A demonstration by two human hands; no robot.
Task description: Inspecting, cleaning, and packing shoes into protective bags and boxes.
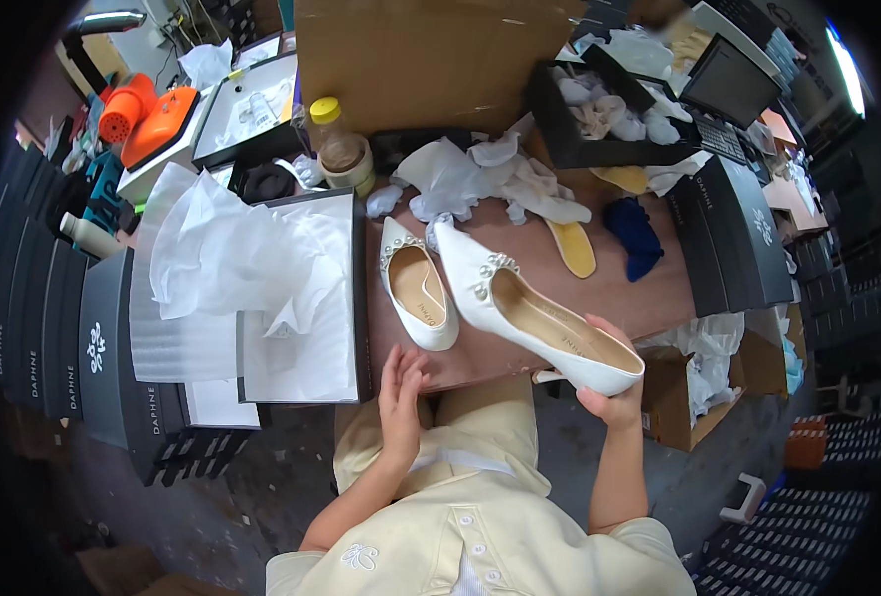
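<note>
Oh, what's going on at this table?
A person's right hand is holding a white, pearl-trimmed pointed shoe by its heel end. A matching shoe rests on the brown tabletop, to its left. The left hand holds nothing, near the front edge. An open box with white paper stands further left, and crumpled white wrapping lies behind the shoes.

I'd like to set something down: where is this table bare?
Beyond and right of the held white pump, the brown tabletop is bare up to the navy cloth and dark shoebox. A narrow bare strip lies between the other pump and the open shoebox. Crumpled white paper crowds the back.
</note>
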